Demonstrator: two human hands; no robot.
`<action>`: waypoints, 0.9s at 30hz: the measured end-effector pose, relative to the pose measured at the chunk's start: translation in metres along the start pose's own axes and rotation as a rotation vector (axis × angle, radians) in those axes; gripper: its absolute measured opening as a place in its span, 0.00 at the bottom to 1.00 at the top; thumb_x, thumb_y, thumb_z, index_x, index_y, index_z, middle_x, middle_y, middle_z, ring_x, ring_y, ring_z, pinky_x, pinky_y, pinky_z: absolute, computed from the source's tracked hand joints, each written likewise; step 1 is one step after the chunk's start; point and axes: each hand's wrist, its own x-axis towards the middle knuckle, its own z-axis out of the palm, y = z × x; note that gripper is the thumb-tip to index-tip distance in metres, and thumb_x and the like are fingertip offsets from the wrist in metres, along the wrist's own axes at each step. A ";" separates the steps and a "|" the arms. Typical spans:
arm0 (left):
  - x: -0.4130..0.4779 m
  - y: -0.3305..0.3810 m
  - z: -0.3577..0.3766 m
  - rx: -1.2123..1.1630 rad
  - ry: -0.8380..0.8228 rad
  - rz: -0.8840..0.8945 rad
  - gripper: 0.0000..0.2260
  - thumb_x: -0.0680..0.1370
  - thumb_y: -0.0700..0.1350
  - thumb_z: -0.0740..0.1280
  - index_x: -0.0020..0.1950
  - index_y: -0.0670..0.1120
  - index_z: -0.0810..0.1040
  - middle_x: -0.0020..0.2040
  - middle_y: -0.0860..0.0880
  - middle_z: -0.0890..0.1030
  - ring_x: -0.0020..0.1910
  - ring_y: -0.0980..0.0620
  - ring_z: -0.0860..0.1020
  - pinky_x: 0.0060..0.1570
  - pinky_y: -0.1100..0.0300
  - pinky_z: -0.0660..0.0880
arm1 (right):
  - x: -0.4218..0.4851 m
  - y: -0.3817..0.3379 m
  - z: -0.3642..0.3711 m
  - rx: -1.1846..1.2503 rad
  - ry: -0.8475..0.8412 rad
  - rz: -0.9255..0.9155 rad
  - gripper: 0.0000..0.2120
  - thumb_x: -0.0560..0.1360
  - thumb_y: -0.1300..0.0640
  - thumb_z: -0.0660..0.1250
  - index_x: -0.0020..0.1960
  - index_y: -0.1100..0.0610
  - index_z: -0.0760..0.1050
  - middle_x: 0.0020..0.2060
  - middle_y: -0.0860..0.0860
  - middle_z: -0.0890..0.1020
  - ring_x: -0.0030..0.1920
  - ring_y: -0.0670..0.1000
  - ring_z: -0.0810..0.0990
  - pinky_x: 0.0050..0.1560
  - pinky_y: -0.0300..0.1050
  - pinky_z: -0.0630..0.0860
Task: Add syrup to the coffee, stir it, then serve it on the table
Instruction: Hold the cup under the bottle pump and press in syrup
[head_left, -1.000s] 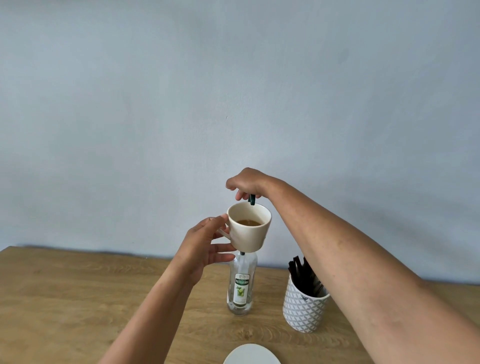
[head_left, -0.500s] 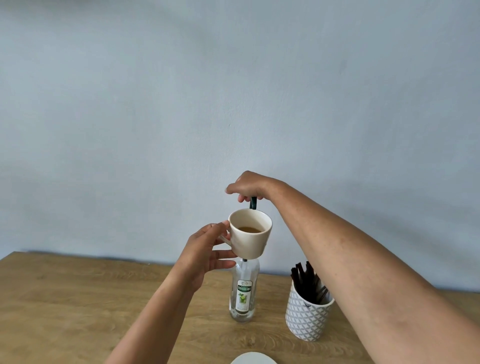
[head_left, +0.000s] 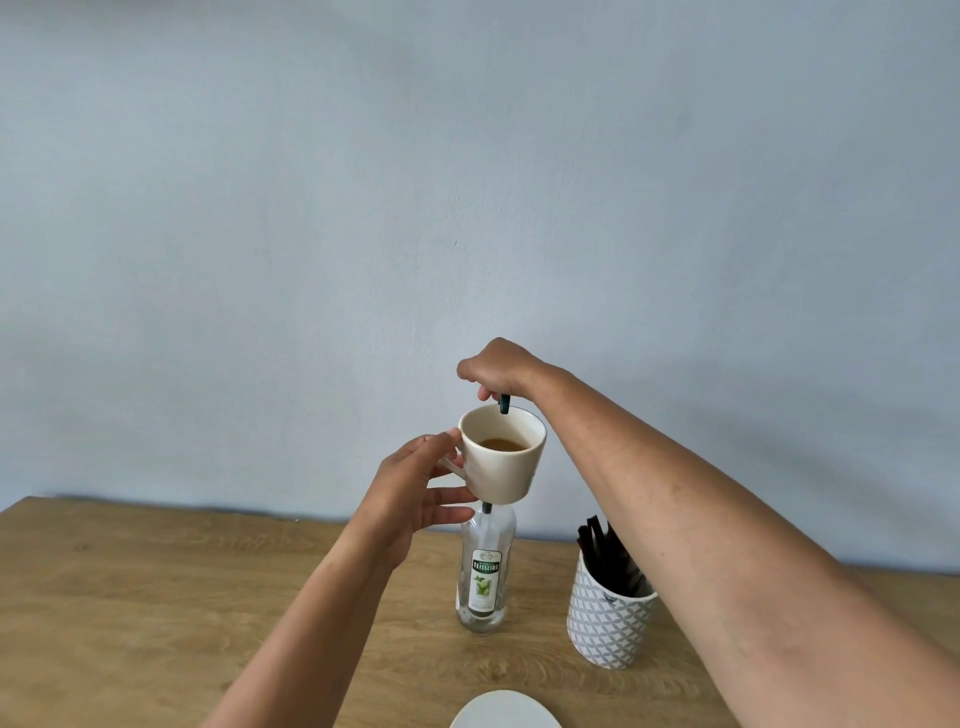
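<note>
My left hand (head_left: 415, 488) holds a cream cup (head_left: 506, 467) by its handle, lifted over the top of the syrup bottle (head_left: 485, 577). Brown coffee (head_left: 501, 445) sits low in the cup. The clear glass bottle has a green-and-white label and stands on the wooden table (head_left: 156, 597). My right hand (head_left: 498, 366) is closed over the bottle's dark green pump head, and the spout (head_left: 503, 404) points down at the cup's far rim. The cup hides the pump's neck.
A white patterned holder (head_left: 608, 618) with dark stir sticks (head_left: 605, 556) stands right of the bottle, under my right forearm. The rim of a white saucer (head_left: 504, 712) shows at the bottom edge. A plain wall rises behind the table.
Only the view has shifted slightly. Both hands, the cup and the bottle keep the same pose.
</note>
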 end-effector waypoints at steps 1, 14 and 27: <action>-0.001 -0.001 0.000 0.003 -0.002 -0.002 0.11 0.78 0.52 0.69 0.45 0.44 0.80 0.47 0.42 0.84 0.41 0.40 0.87 0.32 0.56 0.81 | -0.001 0.001 0.001 0.031 0.030 -0.016 0.21 0.70 0.48 0.63 0.53 0.64 0.78 0.43 0.58 0.85 0.38 0.54 0.78 0.46 0.49 0.76; -0.016 -0.021 0.002 -0.017 0.003 -0.028 0.09 0.79 0.48 0.67 0.50 0.42 0.80 0.47 0.42 0.83 0.39 0.39 0.86 0.33 0.52 0.83 | -0.060 0.047 0.002 0.477 0.171 -0.028 0.19 0.77 0.41 0.56 0.54 0.55 0.75 0.48 0.55 0.82 0.45 0.54 0.81 0.41 0.47 0.71; -0.063 -0.114 -0.007 -0.018 0.061 -0.136 0.08 0.80 0.46 0.65 0.41 0.45 0.75 0.46 0.45 0.83 0.39 0.39 0.86 0.32 0.53 0.83 | -0.190 0.166 0.116 0.868 0.098 0.098 0.17 0.82 0.47 0.56 0.50 0.53 0.81 0.42 0.51 0.85 0.42 0.51 0.83 0.42 0.49 0.76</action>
